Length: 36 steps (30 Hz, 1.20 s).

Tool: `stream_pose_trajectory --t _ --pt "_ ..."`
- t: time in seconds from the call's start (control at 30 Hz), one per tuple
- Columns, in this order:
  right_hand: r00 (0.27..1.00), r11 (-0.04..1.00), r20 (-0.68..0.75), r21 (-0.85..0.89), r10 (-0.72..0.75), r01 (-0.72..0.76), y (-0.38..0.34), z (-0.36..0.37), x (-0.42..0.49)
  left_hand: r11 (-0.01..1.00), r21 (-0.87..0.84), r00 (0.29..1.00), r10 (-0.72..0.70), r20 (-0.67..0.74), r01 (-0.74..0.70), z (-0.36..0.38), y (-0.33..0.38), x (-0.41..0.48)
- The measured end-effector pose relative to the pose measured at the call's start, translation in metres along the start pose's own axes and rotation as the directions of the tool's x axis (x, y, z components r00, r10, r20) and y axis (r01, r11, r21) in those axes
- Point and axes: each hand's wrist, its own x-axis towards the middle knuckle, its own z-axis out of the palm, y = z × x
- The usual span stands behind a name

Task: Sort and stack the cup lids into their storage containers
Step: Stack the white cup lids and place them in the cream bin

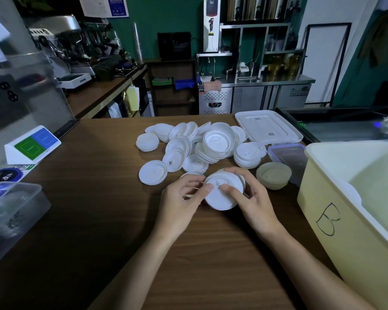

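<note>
The left hand [184,198] and right hand [251,198] grip a small stack of lids [222,193] between them. It sits just above the desk [99,209], near the lid pile [202,144].

The room is dimly lit. A dark green wall [177,19] is seen behind a stainless steel refrigerated counter [255,97] topped by metal shelving [262,36]. An espresso machine [72,45] is set on a wooden side counter [99,95] at the left.

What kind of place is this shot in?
Most likely a café or drinks shop, seen from behind the bar: there is an espresso machine on the side counter, a steel fridge counter at the back, and a heap of white cup lids on the wooden counter.
</note>
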Motion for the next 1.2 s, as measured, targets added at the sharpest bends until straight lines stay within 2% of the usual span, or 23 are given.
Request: stream_pose_trajectory --t 0.07,0.13,0.2,0.23,0.33,0.43,0.6,0.7,0.8,0.9,0.97,1.07,1.13,1.2 --pt "1.000 1.000 -0.025 -0.004 -0.001 0.001 0.000 0.000 0.000 0.995 0.071 0.998 0.070 0.010 -0.070 -0.005 -0.002 0.003" --pt "0.997 1.000 -0.073 0.001 -0.007 0.007 -0.002 -0.002 0.002 0.950 0.256 0.984 0.175 0.039 -0.179 -0.016 -0.006 0.005" --pt "0.996 1.000 -0.094 0.023 0.001 0.002 -0.003 -0.005 0.004 0.817 0.507 0.961 0.229 0.156 -0.276 -0.026 -0.014 0.006" --pt "0.996 0.999 -0.092 0.036 0.010 -0.007 -0.004 -0.006 0.004 0.757 0.577 0.951 0.217 0.221 -0.307 -0.029 -0.017 0.007" --pt "0.996 0.999 -0.089 0.047 0.024 -0.020 -0.006 -0.007 0.006 0.721 0.599 0.935 0.221 0.278 -0.349 -0.029 -0.023 0.009" --pt "0.995 0.999 -0.094 0.043 0.025 -0.021 -0.006 -0.006 0.005 0.716 0.608 0.939 0.258 0.226 -0.343 -0.029 -0.023 0.012" --pt "0.995 0.999 -0.098 0.043 0.025 -0.021 -0.006 -0.006 0.005 0.784 0.561 0.963 0.247 0.110 -0.265 -0.027 -0.022 0.012" --pt "0.995 0.999 -0.095 0.032 0.033 -0.030 -0.006 -0.006 0.004 0.847 0.484 0.972 0.234 0.028 -0.218 -0.027 -0.017 0.011" --pt "0.994 0.999 -0.096 0.024 0.049 -0.047 -0.007 -0.006 0.004 0.923 0.366 0.978 0.175 -0.116 -0.122 -0.026 -0.005 0.009" --pt "0.990 0.999 -0.134 0.028 0.046 -0.043 -0.010 -0.005 0.003 0.984 0.171 0.974 0.088 -0.210 -0.052 -0.025 0.002 0.009" --pt "0.988 0.999 -0.149 0.025 0.037 -0.034 -0.011 -0.004 0.003 0.996 -0.094 0.984 -0.019 -0.177 0.003 -0.024 0.005 0.010" --pt "0.988 0.999 -0.152 0.022 0.033 -0.030 -0.012 -0.002 0.003 0.910 -0.401 0.991 -0.132 -0.035 0.107 -0.021 0.010 0.008" --pt "0.988 1.000 -0.154 -0.006 0.027 -0.028 -0.008 -0.002 0.004 0.869 -0.469 0.987 -0.142 0.070 0.158 -0.019 0.012 0.007" --pt "0.988 0.998 -0.154 -0.051 0.018 -0.026 -0.003 -0.003 0.004 0.874 -0.452 0.983 -0.135 0.125 0.177 -0.013 0.011 0.004"
